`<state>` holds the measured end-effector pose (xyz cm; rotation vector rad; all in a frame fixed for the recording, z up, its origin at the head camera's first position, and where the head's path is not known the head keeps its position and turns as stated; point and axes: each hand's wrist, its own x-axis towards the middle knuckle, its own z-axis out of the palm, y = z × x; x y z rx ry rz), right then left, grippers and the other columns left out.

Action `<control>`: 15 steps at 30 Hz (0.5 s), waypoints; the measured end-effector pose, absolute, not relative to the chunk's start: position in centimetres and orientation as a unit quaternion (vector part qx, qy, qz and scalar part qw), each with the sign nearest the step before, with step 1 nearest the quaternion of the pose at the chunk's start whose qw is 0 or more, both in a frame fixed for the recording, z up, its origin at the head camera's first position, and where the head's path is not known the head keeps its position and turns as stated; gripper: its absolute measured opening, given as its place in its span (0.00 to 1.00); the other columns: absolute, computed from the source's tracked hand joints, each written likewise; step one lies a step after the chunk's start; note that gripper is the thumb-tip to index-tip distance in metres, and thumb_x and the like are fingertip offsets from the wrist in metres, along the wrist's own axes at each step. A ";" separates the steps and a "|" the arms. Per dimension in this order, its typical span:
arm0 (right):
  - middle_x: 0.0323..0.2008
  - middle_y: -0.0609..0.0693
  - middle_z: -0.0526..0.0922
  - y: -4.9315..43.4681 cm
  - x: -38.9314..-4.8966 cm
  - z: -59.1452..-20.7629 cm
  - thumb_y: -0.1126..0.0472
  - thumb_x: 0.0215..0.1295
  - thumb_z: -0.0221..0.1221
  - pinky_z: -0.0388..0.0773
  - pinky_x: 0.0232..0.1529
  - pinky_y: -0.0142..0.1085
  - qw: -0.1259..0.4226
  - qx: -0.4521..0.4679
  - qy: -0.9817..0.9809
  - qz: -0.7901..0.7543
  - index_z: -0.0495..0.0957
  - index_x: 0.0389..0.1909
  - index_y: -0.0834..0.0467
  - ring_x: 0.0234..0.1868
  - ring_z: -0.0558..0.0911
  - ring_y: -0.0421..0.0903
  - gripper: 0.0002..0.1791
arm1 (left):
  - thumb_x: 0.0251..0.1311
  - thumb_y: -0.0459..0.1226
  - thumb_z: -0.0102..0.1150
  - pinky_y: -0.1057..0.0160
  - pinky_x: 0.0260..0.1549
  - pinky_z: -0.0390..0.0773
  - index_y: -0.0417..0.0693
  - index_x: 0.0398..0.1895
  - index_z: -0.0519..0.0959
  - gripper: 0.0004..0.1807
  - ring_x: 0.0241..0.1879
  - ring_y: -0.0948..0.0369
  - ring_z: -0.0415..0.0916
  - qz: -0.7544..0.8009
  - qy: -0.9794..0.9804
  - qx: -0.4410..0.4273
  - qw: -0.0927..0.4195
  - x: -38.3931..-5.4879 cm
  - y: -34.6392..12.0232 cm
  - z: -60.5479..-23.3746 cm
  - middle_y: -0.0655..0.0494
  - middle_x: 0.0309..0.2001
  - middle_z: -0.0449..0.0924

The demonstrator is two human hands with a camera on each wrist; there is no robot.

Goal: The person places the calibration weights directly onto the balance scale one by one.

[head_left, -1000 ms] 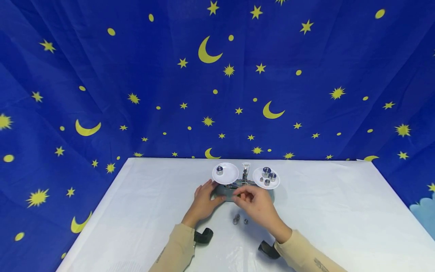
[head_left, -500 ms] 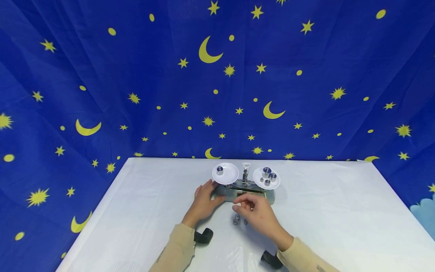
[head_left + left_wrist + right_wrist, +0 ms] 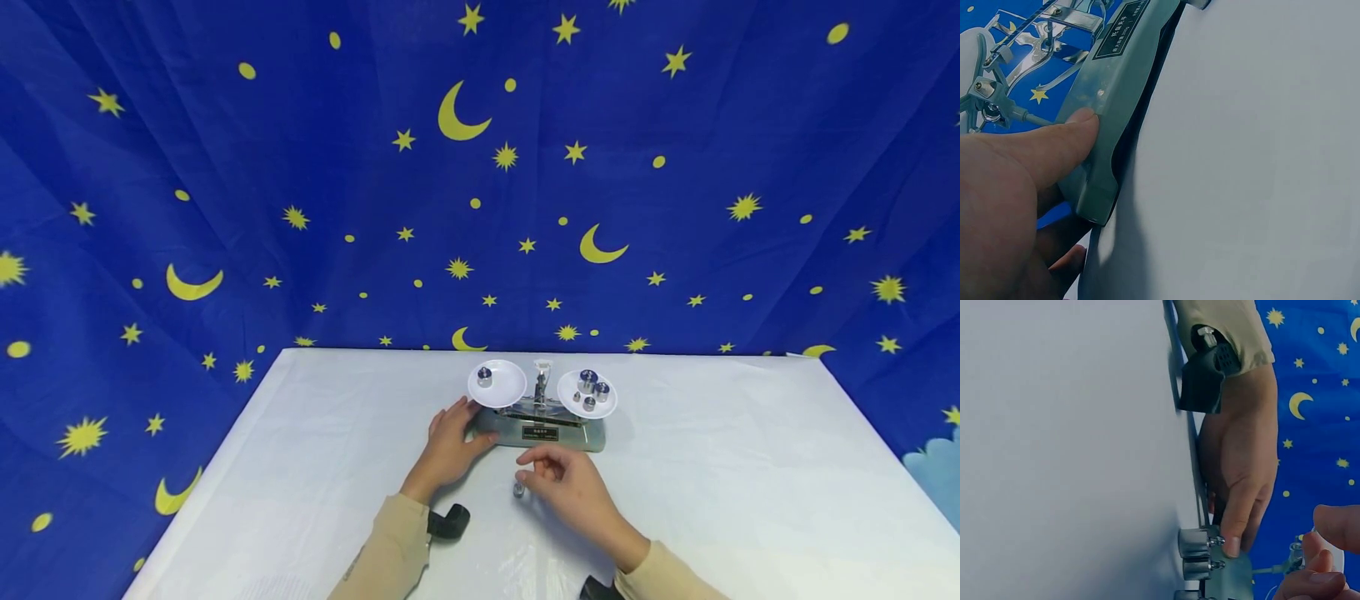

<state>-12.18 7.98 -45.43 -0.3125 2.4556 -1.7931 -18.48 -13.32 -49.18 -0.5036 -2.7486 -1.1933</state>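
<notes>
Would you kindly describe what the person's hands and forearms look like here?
The left hand and right hand are ungloved. The left sleeve and right sleeve are beige, the left with a faint dark marking. A black fitting shows at each wrist; the left one has a small silvery part.

Polished metal weights (image 3: pixel 588 382) gleam on smooth pans (image 3: pixel 510 387) that look plastic, above a smooth, softly glossy balance base (image 3: pixel 1116 87) and its bright, mirror-like metal linkage (image 3: pixel 1080 19). A smooth, flat label (image 3: pixel 1121 28) fronts the base. The tabletop (image 3: pixel 720 467) shows a smooth, faintly creased surface with a soft sheen, before a backdrop (image 3: pixel 525 192) of rumpled cloth. Matt cloth sleeves (image 3: pixel 392 537) meet wrist mounts (image 3: pixel 452 522) that look like plastic.
</notes>
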 end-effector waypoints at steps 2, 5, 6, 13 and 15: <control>0.23 0.45 0.73 8.0 -12.0 -45.5 0.64 0.57 0.71 0.67 0.23 0.26 0.048 -0.096 0.805 -0.583 0.85 0.39 0.63 0.21 0.70 0.37 0.10 | 0.63 0.44 0.65 0.34 0.71 0.46 0.37 0.67 0.72 0.32 0.73 0.42 0.58 -0.396 -0.904 -0.158 0.038 -18.5 -13.3 -49.1 0.38 0.69 0.70; 0.22 0.45 0.73 8.0 -11.8 -45.6 0.63 0.56 0.71 0.66 0.22 0.26 0.057 -0.096 0.802 -0.587 0.85 0.39 0.64 0.21 0.70 0.36 0.11 | 0.64 0.44 0.65 0.35 0.71 0.46 0.37 0.68 0.72 0.32 0.73 0.42 0.58 -0.393 -0.905 -0.157 0.032 -18.6 -13.3 -49.1 0.38 0.69 0.69; 0.22 0.45 0.73 8.0 -11.8 -45.8 0.63 0.57 0.71 0.66 0.22 0.26 0.060 -0.097 0.802 -0.586 0.85 0.39 0.64 0.21 0.70 0.36 0.11 | 0.64 0.44 0.65 0.35 0.71 0.46 0.37 0.68 0.72 0.32 0.73 0.42 0.58 -0.394 -0.905 -0.156 0.030 -18.5 -13.3 -49.1 0.39 0.69 0.69; 0.19 0.44 0.73 8.0 -11.4 -46.1 0.63 0.56 0.70 0.66 0.20 0.25 0.072 -0.093 0.814 -0.569 0.84 0.37 0.65 0.19 0.69 0.34 0.11 | 0.64 0.45 0.65 0.34 0.71 0.46 0.38 0.68 0.72 0.33 0.73 0.42 0.58 -0.393 -0.906 -0.153 0.021 -18.6 -13.3 -49.1 0.38 0.69 0.69; 0.19 0.44 0.74 8.0 -11.4 -46.2 0.63 0.56 0.71 0.66 0.20 0.26 0.068 -0.090 0.819 -0.562 0.85 0.37 0.64 0.18 0.69 0.34 0.10 | 0.64 0.46 0.65 0.34 0.71 0.46 0.37 0.67 0.72 0.33 0.73 0.41 0.58 -0.393 -0.907 -0.152 0.022 -18.6 -13.3 -49.2 0.38 0.69 0.69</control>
